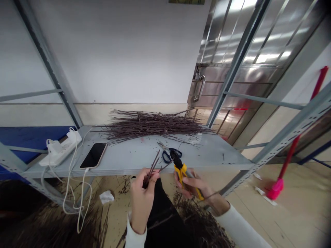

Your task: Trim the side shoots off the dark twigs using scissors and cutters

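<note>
Several thin dark brown twigs (154,164) are pinched in my left hand (142,193), just in front of the shelf edge, with their ends pointing up and outward. My right hand (195,186) is wrapped round pliers (183,171) with yellow and grey handles and a black head. The pliers' head is close to the tip of one twig that slants right; whether the jaws touch it I cannot tell. Behind the head, scissors (167,157) with dark blue handles lie on the shelf, partly covered. A large pile of twigs (152,125) stretches along the back of the shelf.
On the grey metal shelf (129,155) a phone (93,155) and a white power strip (62,148) with hanging cables lie at the left. Metal posts stand at the corners. Below, more twigs (204,224) and crumpled paper (106,197) are on the floor.
</note>
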`<action>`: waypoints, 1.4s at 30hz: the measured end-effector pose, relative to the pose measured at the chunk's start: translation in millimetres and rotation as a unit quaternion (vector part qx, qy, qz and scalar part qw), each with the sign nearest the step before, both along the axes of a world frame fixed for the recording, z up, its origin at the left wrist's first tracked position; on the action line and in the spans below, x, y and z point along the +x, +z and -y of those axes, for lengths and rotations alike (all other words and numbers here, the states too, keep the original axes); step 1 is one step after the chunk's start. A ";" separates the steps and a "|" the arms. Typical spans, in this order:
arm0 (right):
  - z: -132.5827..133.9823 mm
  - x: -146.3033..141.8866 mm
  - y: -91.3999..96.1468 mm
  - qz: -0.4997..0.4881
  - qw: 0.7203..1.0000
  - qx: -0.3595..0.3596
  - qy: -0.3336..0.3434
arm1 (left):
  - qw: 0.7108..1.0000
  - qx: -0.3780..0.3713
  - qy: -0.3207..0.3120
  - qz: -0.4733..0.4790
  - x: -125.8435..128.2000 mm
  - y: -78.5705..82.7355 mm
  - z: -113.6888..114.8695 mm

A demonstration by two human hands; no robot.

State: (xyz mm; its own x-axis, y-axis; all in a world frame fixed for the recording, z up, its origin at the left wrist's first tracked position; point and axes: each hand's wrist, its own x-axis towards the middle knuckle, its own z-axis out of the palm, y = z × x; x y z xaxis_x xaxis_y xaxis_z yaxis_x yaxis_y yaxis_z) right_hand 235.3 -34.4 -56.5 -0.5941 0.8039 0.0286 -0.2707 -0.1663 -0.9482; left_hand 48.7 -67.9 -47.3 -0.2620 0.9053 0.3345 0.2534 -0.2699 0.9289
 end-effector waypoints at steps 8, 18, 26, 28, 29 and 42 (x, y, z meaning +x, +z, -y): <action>5.4 -4.9 -13.5 -0.160 0.951 -0.153 0.215 | 0.999 0.011 -0.036 0.008 4.0 -1.3 -1.7; -11.4 20.4 15.5 0.163 0.974 0.148 -0.052 | 0.998 0.018 -0.038 -0.036 -11.1 2.9 -0.5; -14.8 18.5 4.8 0.356 0.789 0.376 -0.332 | 0.997 0.030 -0.048 -0.043 -6.6 4.2 0.5; -14.9 12.3 1.5 0.385 0.730 0.414 -0.384 | 0.998 0.032 -0.042 -0.042 -1.3 3.7 1.7; -14.7 8.6 0.3 0.400 0.696 0.433 -0.410 | 0.998 0.031 -0.037 -0.040 1.7 3.1 2.4; -2.5 -29.0 13.4 0.260 0.869 0.242 -0.345 | 0.996 0.019 0.016 0.080 12.8 -5.1 2.4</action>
